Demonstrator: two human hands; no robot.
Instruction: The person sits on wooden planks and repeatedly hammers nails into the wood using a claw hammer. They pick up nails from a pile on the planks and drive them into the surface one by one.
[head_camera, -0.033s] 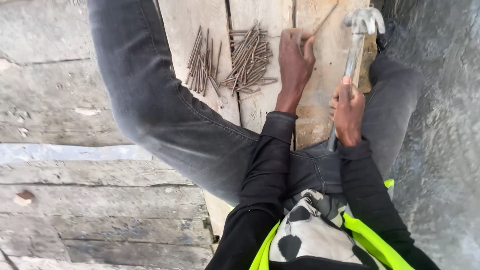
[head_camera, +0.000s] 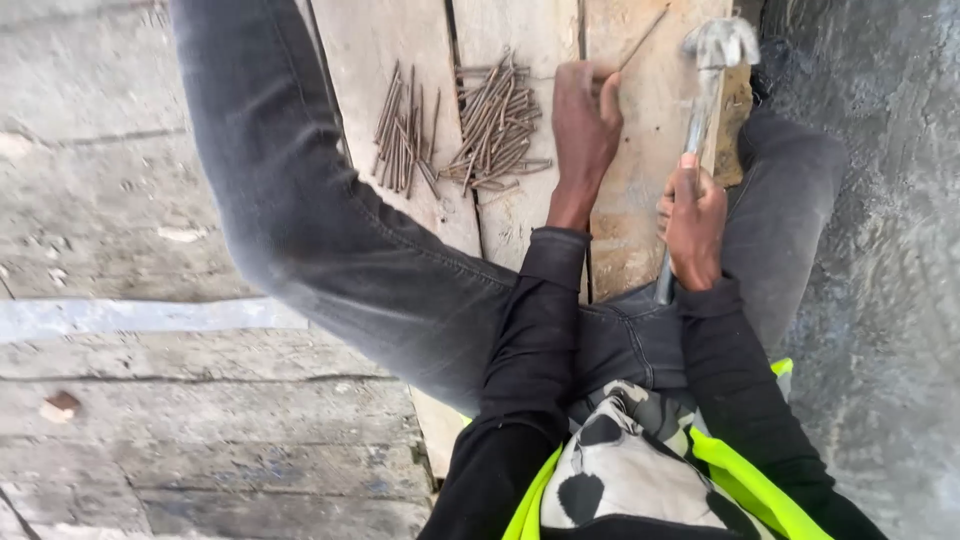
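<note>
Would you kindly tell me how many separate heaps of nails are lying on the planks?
2. The smaller heap lies on the left plank; the larger heap lies just right of it, beside the left hand. Loose nails may be hidden under that hand.

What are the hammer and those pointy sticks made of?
The hammer looks like grey metal, its head dull and worn. The nails seem to be steel, brown as if rusty. The boards under them look like rough, pale wood with visible grain.
</note>
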